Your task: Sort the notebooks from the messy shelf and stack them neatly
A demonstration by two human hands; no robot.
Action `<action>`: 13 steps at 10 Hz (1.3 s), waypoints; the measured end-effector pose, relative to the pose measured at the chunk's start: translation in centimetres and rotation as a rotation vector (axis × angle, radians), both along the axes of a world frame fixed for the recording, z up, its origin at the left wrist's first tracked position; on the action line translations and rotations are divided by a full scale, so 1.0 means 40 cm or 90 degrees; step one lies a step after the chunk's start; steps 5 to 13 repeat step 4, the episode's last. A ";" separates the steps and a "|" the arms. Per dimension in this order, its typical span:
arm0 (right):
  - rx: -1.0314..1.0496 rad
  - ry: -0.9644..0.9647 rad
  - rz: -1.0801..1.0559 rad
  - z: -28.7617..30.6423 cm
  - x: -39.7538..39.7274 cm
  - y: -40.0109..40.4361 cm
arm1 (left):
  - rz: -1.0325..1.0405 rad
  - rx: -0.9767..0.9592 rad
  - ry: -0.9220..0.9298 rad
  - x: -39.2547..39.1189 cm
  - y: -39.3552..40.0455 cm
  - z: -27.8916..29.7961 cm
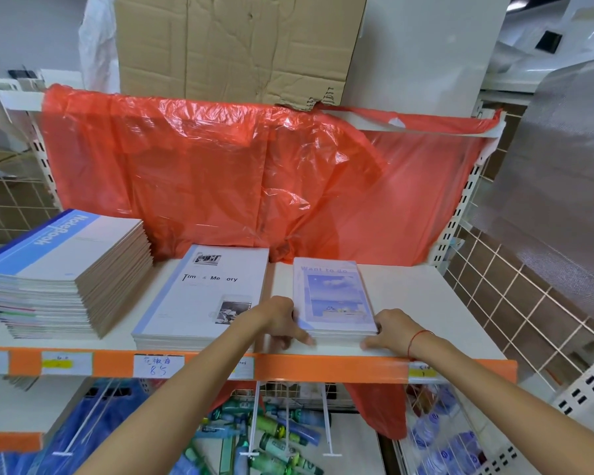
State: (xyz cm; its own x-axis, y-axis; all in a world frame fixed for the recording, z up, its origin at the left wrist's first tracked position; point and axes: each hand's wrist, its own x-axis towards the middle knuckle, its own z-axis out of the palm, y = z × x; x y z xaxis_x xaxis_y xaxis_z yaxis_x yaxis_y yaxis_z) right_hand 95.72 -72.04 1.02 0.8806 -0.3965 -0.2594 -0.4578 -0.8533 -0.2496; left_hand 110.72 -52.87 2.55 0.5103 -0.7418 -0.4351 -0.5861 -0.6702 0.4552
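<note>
A: What is the biggest thing here?

B: The red plastic sheet hanging behind the white shelf. Above it stands a flat brown cardboard.

A: And the notebooks?

B: There are three piles on the shelf. The tall "NoteBook" stack is at the left. The "Time & Memory" stack lies in the middle, much lower. The small "Want to do" stack is at the right, near the front edge.

A: What do the hands do?

B: Both are at the small stack. The left hand presses against its left side, fingers rather straight. The right hand touches its near right corner, fingers lying on the shelf. If they grip, I cannot tell.

A: Anything smaller?

B: A red string on the right wrist.
</note>
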 end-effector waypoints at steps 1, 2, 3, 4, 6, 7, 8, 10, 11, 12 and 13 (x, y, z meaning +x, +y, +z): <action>0.006 0.015 -0.006 0.007 -0.001 0.001 | -0.011 0.022 -0.012 -0.016 0.013 0.028; 0.051 0.002 -0.022 0.002 -0.004 0.003 | 0.017 0.008 -0.098 -0.053 0.036 0.038; 0.087 -0.044 -0.078 0.009 -0.030 0.040 | 0.102 -0.144 -0.260 -0.100 0.081 0.012; 0.092 -0.113 -0.136 0.006 -0.083 0.096 | 0.146 -0.387 -0.275 -0.167 0.156 -0.026; 0.092 -0.113 -0.136 0.006 -0.083 0.096 | 0.146 -0.387 -0.275 -0.167 0.156 -0.026; 0.092 -0.113 -0.136 0.006 -0.083 0.096 | 0.146 -0.387 -0.275 -0.167 0.156 -0.026; 0.092 -0.113 -0.136 0.006 -0.083 0.096 | 0.146 -0.387 -0.275 -0.167 0.156 -0.026; 0.092 -0.113 -0.136 0.006 -0.083 0.096 | 0.146 -0.387 -0.275 -0.167 0.156 -0.026; 0.092 -0.113 -0.136 0.006 -0.083 0.096 | 0.146 -0.387 -0.275 -0.167 0.156 -0.026; 0.092 -0.113 -0.136 0.006 -0.083 0.096 | 0.146 -0.387 -0.275 -0.167 0.156 -0.026; 0.092 -0.113 -0.136 0.006 -0.083 0.096 | 0.146 -0.387 -0.275 -0.167 0.156 -0.026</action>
